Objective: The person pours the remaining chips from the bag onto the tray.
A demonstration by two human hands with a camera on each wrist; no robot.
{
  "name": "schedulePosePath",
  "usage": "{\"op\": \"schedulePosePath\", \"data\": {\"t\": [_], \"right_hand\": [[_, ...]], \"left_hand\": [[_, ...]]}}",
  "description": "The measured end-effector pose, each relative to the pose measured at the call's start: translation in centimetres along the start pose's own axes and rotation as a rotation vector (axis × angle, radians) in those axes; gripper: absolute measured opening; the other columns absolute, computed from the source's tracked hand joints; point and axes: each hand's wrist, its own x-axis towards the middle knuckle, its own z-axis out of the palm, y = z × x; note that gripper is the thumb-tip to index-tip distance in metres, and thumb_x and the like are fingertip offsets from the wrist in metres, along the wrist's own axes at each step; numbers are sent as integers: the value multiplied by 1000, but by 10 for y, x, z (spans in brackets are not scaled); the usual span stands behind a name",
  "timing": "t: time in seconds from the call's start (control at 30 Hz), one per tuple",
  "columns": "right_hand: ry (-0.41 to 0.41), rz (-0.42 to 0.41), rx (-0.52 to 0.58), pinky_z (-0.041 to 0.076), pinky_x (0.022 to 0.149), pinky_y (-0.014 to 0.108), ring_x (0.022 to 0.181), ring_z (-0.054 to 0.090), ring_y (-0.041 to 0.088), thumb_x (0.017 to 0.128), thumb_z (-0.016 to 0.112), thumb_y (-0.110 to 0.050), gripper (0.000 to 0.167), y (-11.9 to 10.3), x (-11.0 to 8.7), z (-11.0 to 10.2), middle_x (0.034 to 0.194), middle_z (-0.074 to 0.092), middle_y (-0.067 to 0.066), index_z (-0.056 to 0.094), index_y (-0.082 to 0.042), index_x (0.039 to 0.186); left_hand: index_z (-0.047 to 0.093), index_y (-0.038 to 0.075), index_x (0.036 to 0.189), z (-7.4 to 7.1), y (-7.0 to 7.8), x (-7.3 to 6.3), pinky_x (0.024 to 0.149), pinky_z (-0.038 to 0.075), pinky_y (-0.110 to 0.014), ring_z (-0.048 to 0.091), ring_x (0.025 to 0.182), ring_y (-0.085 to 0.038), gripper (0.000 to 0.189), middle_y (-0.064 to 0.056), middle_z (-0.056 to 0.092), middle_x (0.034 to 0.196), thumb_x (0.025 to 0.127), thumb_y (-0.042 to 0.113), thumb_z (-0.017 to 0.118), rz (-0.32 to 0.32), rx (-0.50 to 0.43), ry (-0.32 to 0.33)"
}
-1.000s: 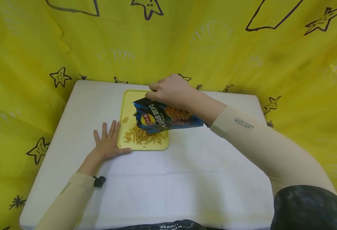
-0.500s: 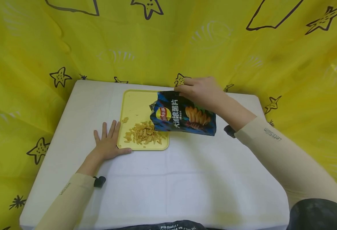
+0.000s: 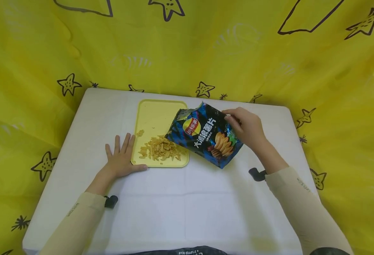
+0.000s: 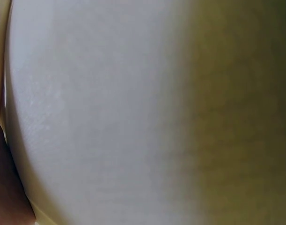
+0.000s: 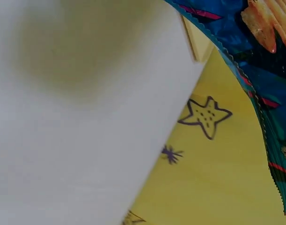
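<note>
My right hand (image 3: 245, 127) pinches the upper right edge of a blue-and-black potato chip bag (image 3: 206, 136). The bag leans with its torn mouth toward the left, over the right side of a yellow tray (image 3: 158, 109); its lower right corner hangs past the tray. Part of the bag also shows in the right wrist view (image 5: 250, 51). On the near half of the tray lies a heap of broken chips (image 3: 161, 148). Flat beside the tray's left edge, my left hand (image 3: 119, 161) has its fingers spread, with the thumb along the near corner.
A white-covered table (image 3: 187, 205) carries the tray. Behind and beside it hangs a yellow curtain (image 3: 174, 53) with starfish drawings. A dark strap piece (image 3: 257, 174) sits at the right wrist, another (image 3: 111, 201) at the left.
The right hand has moved right and nearer with the chip bag, which has swung from pouring over the chips to a tilted stance at the tray's right side. The left hand stays still.
</note>
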Motion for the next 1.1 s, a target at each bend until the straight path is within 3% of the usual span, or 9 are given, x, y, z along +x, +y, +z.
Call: {"op": "schedulePosePath", "data": {"t": [0.2, 0.4, 0.57, 0.67, 0.9, 1.1], "right_hand": [[66, 147, 308, 45, 68, 11, 76, 53, 11, 99, 59, -4, 9, 7, -32, 24, 95, 68, 12, 65, 1, 103], [188, 154, 480, 42, 64, 12, 72, 49, 6, 96, 52, 13, 9, 2, -50, 37, 87, 61, 19, 59, 12, 101], [272, 164, 676, 43, 66, 15, 73, 49, 8, 98, 46, 14, 9, -9, -63, 46, 86, 56, 2, 52, 19, 103], [299, 226, 777, 46, 66, 16, 76, 53, 8, 102, 46, 4, 12, -8, -71, 55, 90, 59, -5, 53, 14, 105], [471, 481, 1054, 55, 75, 21, 93, 62, 14, 101, 52, -27, 12, -3, -91, 75, 110, 65, 1, 58, -17, 105], [602, 652, 1201, 56, 76, 22, 91, 67, 11, 97, 54, -33, 14, 6, -104, 90, 110, 68, 0, 56, -20, 100]], "left_hand": [[-16, 12, 158, -2, 1, 1, 103, -25, -71, -32, 145, -42, 137, -13, -19, 166, 71, 87, 58, 0, 2, -9], [-16, 12, 159, -4, 2, -1, 103, -24, -72, -31, 145, -43, 137, -14, -18, 166, 72, 86, 60, -10, 3, -17], [-15, 11, 159, -4, 2, -1, 104, -25, -72, -30, 145, -43, 136, -14, -17, 166, 72, 85, 60, -7, -8, -11], [-15, 12, 159, -3, 4, 1, 103, -25, -71, -31, 145, -43, 136, -13, -19, 166, 72, 85, 59, 2, -13, -11], [-19, 13, 157, -2, 2, 5, 102, -27, -71, -35, 143, -41, 135, -11, -23, 165, 73, 86, 57, 10, 3, -33], [-21, 13, 157, 0, -2, 0, 100, -28, -72, -36, 143, -41, 136, -12, -25, 164, 73, 87, 56, 7, -13, -28]]}}
